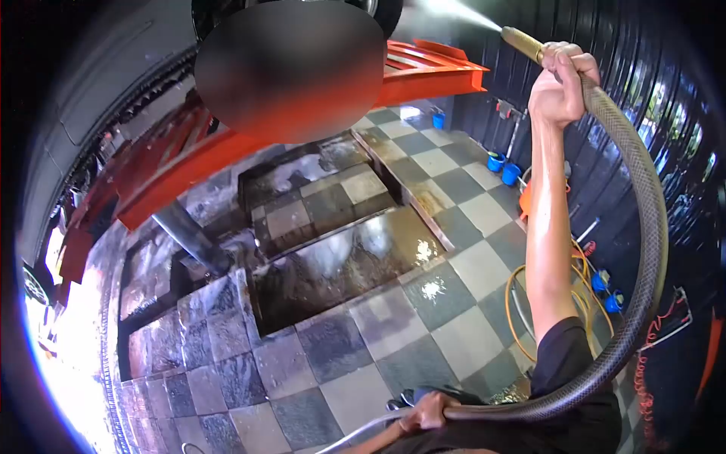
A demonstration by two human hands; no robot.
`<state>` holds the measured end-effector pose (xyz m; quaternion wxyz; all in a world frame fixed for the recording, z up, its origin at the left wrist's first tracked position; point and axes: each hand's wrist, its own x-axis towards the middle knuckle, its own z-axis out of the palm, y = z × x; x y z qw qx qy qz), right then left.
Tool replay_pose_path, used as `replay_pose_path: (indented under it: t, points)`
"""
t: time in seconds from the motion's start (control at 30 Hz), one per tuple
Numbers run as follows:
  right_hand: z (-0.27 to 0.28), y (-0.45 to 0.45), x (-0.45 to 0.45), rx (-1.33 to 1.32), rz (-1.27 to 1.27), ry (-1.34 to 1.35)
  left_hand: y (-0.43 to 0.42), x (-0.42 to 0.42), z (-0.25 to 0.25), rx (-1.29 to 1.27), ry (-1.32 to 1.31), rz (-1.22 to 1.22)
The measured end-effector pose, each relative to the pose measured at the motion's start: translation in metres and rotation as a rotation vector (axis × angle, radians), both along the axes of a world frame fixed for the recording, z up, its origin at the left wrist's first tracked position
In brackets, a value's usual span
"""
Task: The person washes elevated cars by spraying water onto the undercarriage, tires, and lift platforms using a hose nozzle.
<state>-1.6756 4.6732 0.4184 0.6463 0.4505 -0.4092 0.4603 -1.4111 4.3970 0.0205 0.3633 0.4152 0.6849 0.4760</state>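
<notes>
My right hand [566,82] is raised at the upper right, its fingers closed around a thick braided hose [649,219] just behind the brass-coloured spray nozzle [522,45]. White spray [457,10] leaves the nozzle tip toward the upper left. From there the hose bends in a wide arc down the right side and back across my body. At the bottom, my left hand [428,412] is wrapped around a lower stretch of the same hose. A blurred oval covers part of the scene at top centre.
A red lift frame [423,87] spans the top, with part of a vehicle [57,91] above it. A metal lift column [189,236] rises from a wet recess [340,265] in the checkered floor [476,272]. Blue buckets [511,174] and a coiled orange hose [514,314] lie along the dark right wall.
</notes>
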Motion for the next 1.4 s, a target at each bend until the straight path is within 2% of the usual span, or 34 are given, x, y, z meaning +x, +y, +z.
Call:
replay_pose_path:
  t: [0.1, 0.17, 0.3, 0.37, 0.4, 0.6, 0.77, 0.83, 0.87, 0.9, 0.97, 1.03, 1.1, 1.13, 1.17, 1.2, 1.23, 1.3, 1.37, 1.4]
  points:
    - [0.006, -0.01, 0.013, 0.079, -0.017, 0.005, 0.016, -0.003, -0.01, 0.056, 0.005, -0.046]
    - [-0.002, -0.007, 0.012, 0.012, -0.013, -0.035, 0.017, -0.012, 0.002, 0.017, -0.007, -0.076]
    - [-0.026, 0.008, -0.002, -0.104, -0.031, -0.053, 0.027, -0.019, -0.005, 0.041, 0.039, -0.034]
    - [-0.032, 0.015, -0.01, -0.162, -0.028, -0.061, 0.031, -0.02, 0.009, -0.033, -0.028, -0.009]
    - [-0.032, 0.022, -0.013, -0.198, 0.014, -0.046, 0.037, -0.017, -0.028, -0.026, 0.01, -0.001]
    - [-0.031, 0.078, -0.038, -0.32, 0.148, 0.01, 0.094, -0.056, -0.022, -0.135, 0.078, -0.003]
    - [-0.059, 0.183, -0.086, -0.101, 0.249, 0.055, 0.191, -0.107, -0.032, -0.261, 0.174, 0.067]
    - [-0.075, 0.237, -0.103, -0.145, 0.23, 0.026, 0.226, -0.113, -0.024, -0.397, 0.023, 0.191]
    - [-0.079, 0.259, -0.109, -0.228, 0.191, 0.007, 0.247, -0.137, -0.005, -0.423, -0.158, -0.003]
    - [-0.077, 0.28, -0.117, -0.293, 0.149, 0.006, 0.26, -0.146, -0.004, -0.448, -0.153, -0.012]
    - [-0.078, 0.304, -0.132, -0.352, 0.234, 0.018, 0.297, -0.159, 0.008, -0.388, -0.243, 0.036]
    - [-0.081, 0.306, -0.148, -0.365, 0.323, 0.016, 0.316, -0.163, 0.014, -0.414, -0.275, 0.019]
    - [-0.078, 0.306, -0.156, -0.233, 0.374, 0.017, 0.327, -0.169, -0.013, -0.277, 0.053, 0.151]
    - [-0.077, 0.31, -0.158, -0.177, 0.387, -0.009, 0.337, -0.18, -0.009, -0.373, -0.031, 0.053]
    - [-0.076, 0.314, -0.161, -0.118, 0.404, -0.037, 0.342, -0.187, -0.003, -0.379, -0.03, 0.053]
    - [-0.073, 0.319, -0.167, -0.185, 0.339, -0.005, 0.345, -0.194, 0.002, -0.421, -0.123, 0.014]
    - [-0.074, 0.32, -0.172, -0.345, 0.139, -0.011, 0.35, -0.2, 0.013, -0.455, -0.221, -0.017]
    - [-0.071, 0.334, -0.184, -0.403, 0.338, 0.054, 0.351, -0.205, 0.011, -0.473, -0.25, -0.011]
    - [-0.07, 0.325, -0.189, -0.414, 0.388, 0.042, 0.349, -0.209, -0.004, -0.497, -0.271, -0.015]
    - [-0.072, 0.316, -0.191, -0.338, 0.406, 0.02, 0.344, -0.206, -0.018, -0.418, -0.133, 0.043]
